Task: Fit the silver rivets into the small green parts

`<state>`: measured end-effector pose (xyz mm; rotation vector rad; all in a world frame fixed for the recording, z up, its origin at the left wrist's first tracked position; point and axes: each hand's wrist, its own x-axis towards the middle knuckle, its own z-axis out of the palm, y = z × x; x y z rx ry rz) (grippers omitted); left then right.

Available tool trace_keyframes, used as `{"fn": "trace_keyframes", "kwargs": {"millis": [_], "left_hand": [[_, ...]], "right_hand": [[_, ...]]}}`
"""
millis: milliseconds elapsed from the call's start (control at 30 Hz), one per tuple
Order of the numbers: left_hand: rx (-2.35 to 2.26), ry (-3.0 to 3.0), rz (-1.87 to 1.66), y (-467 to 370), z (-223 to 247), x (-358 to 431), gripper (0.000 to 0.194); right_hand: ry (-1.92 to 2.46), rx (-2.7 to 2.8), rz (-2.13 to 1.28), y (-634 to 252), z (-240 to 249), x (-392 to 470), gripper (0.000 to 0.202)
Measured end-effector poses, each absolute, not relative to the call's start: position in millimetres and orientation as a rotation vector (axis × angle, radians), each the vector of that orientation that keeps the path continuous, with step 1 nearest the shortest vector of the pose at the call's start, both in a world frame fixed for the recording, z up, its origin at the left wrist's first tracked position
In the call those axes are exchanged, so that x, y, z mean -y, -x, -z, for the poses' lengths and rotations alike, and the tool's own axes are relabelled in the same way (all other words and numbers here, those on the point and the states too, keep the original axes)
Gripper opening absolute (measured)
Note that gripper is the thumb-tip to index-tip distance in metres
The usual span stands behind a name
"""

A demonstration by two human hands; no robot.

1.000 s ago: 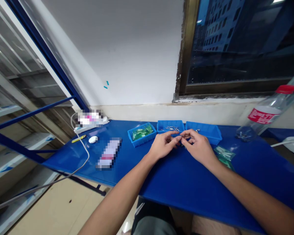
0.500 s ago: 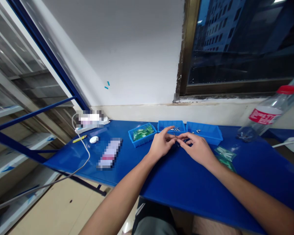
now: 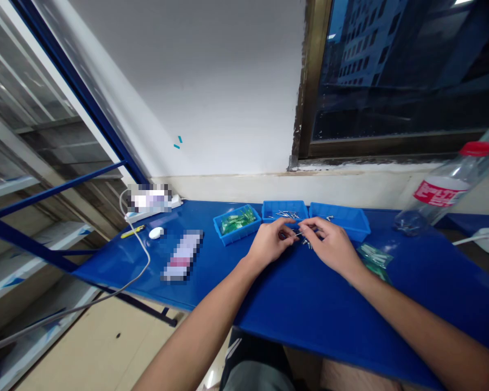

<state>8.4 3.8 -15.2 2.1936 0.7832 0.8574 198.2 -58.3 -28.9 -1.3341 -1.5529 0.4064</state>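
Observation:
My left hand [image 3: 270, 240] is closed, thumb and fingertips curled together around one end of a thin silvery metal pin [image 3: 298, 234]. Opposite it, my right hand [image 3: 329, 242] pinches the other end, its fingertips almost meeting the left ones. Several small metal pieces [image 3: 307, 244] show just below the fingertips, partly covered by my right hand; their exact kind is too small to tell. Behind my hands, a blue tray [image 3: 283, 205] contains thin metal pins [image 3: 288, 214]. Another blue tray [image 3: 352, 231], behind my right hand, has a few small metal pieces [image 3: 330, 218] in it.
On the blue table [image 3: 293, 304], a third blue tray [image 3: 224, 239] holds green-tinted packets [image 3: 238, 220]. Filled plastic bags [image 3: 375, 256] lie beside my right wrist. A blurred phone-like object [image 3: 183, 255], yellow cutter [image 3: 132, 232], cable [image 3: 146, 255] and bottle [image 3: 440, 190] lie farther out.
My right hand has shifted slightly right and its fingers are more bent. My left index finger has curled down. The pins in the middle tray and the small metal pieces below my fingers show more.

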Motion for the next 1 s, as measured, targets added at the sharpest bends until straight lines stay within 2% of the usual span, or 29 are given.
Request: {"fn": "trace_keyframes", "kwargs": {"millis": [267, 467, 667, 767, 900, 1000], "left_hand": [[-0.836, -2.245, -0.929, -7, 13, -4, 0.041], [-0.773, -2.248, -0.917, -7, 15, -5, 0.046], [-0.767, -2.249, -0.925, -8, 16, -6, 0.054], [-0.801, -2.283, -0.956, -8, 14, -5, 0.049], [-0.828, -2.267, -0.895, -6, 8, 0, 0.028], [-0.838, -2.220, -0.833, -5, 4, 4, 0.035]], "right_hand": [[1.312, 1.615, -0.421, -197, 35, 56, 0.019], [1.317, 1.682, -0.427, -196, 36, 55, 0.016], [1.356, 1.707, -0.384, -195, 37, 55, 0.032], [1.378, 1.699, -0.368, -196, 36, 55, 0.039], [1.382, 1.628, -0.357, -195, 33, 57, 0.023], [1.390, 1.571, -0.345, -194, 28, 60, 0.014]]}}
